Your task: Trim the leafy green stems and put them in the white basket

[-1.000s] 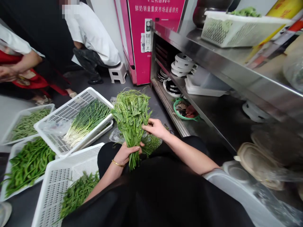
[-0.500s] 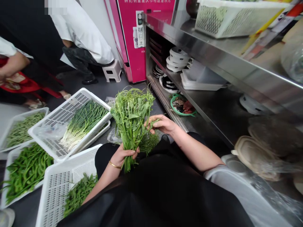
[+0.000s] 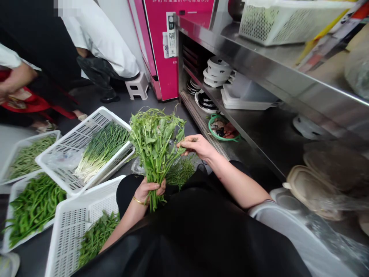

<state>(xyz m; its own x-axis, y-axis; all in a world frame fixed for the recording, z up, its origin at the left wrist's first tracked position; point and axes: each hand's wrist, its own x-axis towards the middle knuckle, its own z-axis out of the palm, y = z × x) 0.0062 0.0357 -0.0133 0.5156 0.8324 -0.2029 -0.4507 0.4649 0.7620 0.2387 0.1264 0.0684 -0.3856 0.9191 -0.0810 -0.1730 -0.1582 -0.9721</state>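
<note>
"What's hard to see?"

"Part of the stems in the bunch of greens (image 3: 154, 144); the left hand (image 3: 148, 188) is closed round them. Loose stalks (image 3: 183, 173) at its 4 o'clock are partly hidden behind it."

"And the right hand (image 3: 197, 146)?"

"Fingertips pinched on a sprig (image 3: 180, 152) at the bunch's 3 o'clock edge. I can't tell whether it's detached."

"So the hands are apart?"

"Yes, with the bunch upright in front of the black clothing (image 3: 187, 231)."

"Anything cut off?"

"Taking the bunch as the dial's centre, a co-worker in red (image 3: 21, 92) towards 10 o'clock, by the left edge. At 2, the top edge cuts the white crate (image 3: 268, 25) on the steel shelf (image 3: 276, 69)."

"And the baskets?"

"At 9, a white basket (image 3: 99, 118) holds scallions (image 3: 103, 146); beyond it, another tray (image 3: 15, 181) has green beans (image 3: 31, 154). At 8, a tub (image 3: 30, 235) of green peppers (image 3: 33, 204). At 7, a deep basket (image 3: 67, 227) of leafy cuttings (image 3: 96, 238), partly covered by the clothing."

"The green colander (image 3: 228, 139) at 3?"

"Brownish and reddish pieces, too unclear to name."
</note>
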